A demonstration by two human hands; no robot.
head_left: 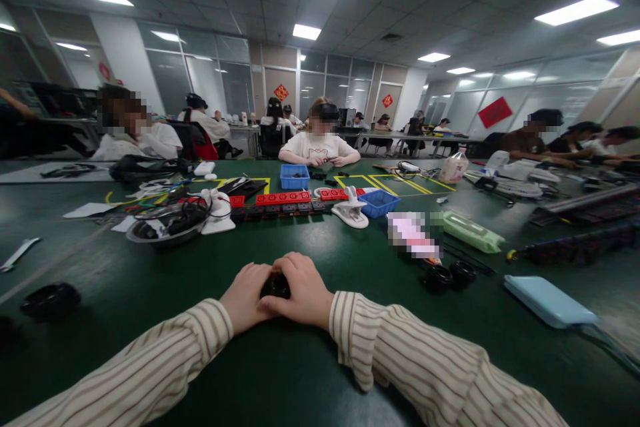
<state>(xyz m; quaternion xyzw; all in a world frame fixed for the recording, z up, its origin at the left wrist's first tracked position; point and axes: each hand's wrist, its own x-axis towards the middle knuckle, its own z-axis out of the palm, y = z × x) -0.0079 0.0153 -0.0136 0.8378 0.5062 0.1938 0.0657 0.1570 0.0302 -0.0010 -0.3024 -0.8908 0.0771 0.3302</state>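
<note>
A glossy black round part [276, 285] sits between my hands at the table's near middle. My left hand [246, 297] curls around its left side, fingers closed on it. From the right, my right hand [304, 291] wraps over its top and side, with the thumb across the front. Most of the part is hidden by my fingers, so its exact kind cannot be made out. Similar-looking black rounded pieces lie apart from my hands: one [51, 299] at the left, and a pair [438, 278] at the right.
The green table [210, 360] bears red power strips [283, 198], blue bins [295, 177] [379, 203], a metal bowl [167, 238] of cables, a white clip stand [351, 210], a wrench [20, 253], a light-blue case [550, 300] and a green packet [473, 231]. A person [320, 143] sits opposite.
</note>
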